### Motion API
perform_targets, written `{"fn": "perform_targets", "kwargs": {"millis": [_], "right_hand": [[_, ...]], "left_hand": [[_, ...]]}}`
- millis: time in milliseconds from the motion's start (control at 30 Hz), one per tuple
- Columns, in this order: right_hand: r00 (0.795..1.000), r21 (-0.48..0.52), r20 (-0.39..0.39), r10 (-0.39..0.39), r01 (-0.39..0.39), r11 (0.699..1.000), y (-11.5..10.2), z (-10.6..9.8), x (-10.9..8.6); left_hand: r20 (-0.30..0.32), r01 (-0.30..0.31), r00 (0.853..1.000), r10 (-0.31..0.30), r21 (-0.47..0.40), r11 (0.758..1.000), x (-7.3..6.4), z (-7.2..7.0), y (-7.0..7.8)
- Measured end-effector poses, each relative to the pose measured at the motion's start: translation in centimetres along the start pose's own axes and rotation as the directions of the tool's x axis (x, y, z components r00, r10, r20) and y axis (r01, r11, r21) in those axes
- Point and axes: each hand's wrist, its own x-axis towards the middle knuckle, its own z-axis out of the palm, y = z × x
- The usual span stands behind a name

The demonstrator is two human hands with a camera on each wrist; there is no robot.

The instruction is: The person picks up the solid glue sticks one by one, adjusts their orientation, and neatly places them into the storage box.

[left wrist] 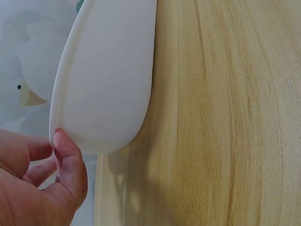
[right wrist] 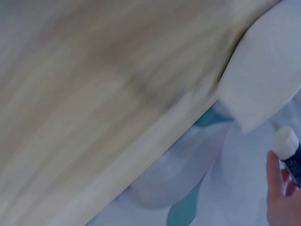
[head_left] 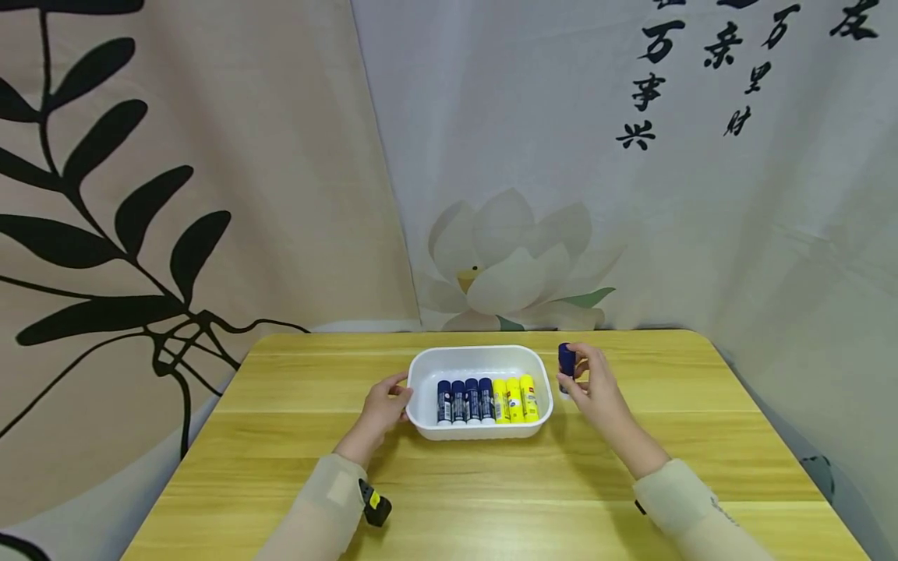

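Note:
A white plastic tray (head_left: 477,433) sits on the wooden table, its left end pinched at the rim between the thumb and fingers of my left hand (head_left: 384,405). Inside it, several dark blue glue sticks (head_left: 459,401) with white ends stand in a row beside three yellow glue sticks (head_left: 514,401). Just off the tray's right end, my right hand (head_left: 596,387) holds another dark blue glue stick (head_left: 566,358) roughly upright between thumb and fingers. In the right wrist view, its white end (right wrist: 285,142) shows close to the outer wall of the tray (right wrist: 263,66).
The wooden table (head_left: 463,506) extends around the tray on all sides, with its far edge a short way behind it. Beyond that hangs a cloth backdrop (head_left: 295,156) printed with leaves, a flower and dark characters. A small black device (head_left: 376,505) is strapped on the left wrist.

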Motion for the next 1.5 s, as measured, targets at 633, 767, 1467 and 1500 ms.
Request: {"fn": "perform_targets", "kwargs": {"millis": [633, 767, 1467, 1500], "right_hand": [[0.974, 0.335, 0.172, 0.145, -0.197, 0.922, -9.6, 11.2, 1.2], [0.944, 0.294, 0.229, 0.238, -0.301, 0.907, -10.7, 13.3, 2.4], [0.891, -0.231, 0.354, 0.283, -0.21, 0.95, -12.5, 17.7, 3.4], [0.894, -0.263, 0.348, 0.283, -0.196, 0.945, -12.4, 17.7, 3.4]], "left_hand": [[0.008, 0.013, 1.0, -0.013, 0.016, 1.0, -0.3, -0.1, 0.3], [0.005, -0.005, 1.0, 0.005, 0.016, 1.0, -0.2, -0.1, 0.3], [0.012, -0.014, 1.0, 0.014, 0.01, 1.0, -0.2, -0.1, 0.4], [0.012, -0.013, 1.0, 0.013, 0.005, 1.0, -0.2, -0.1, 0.4]]}}
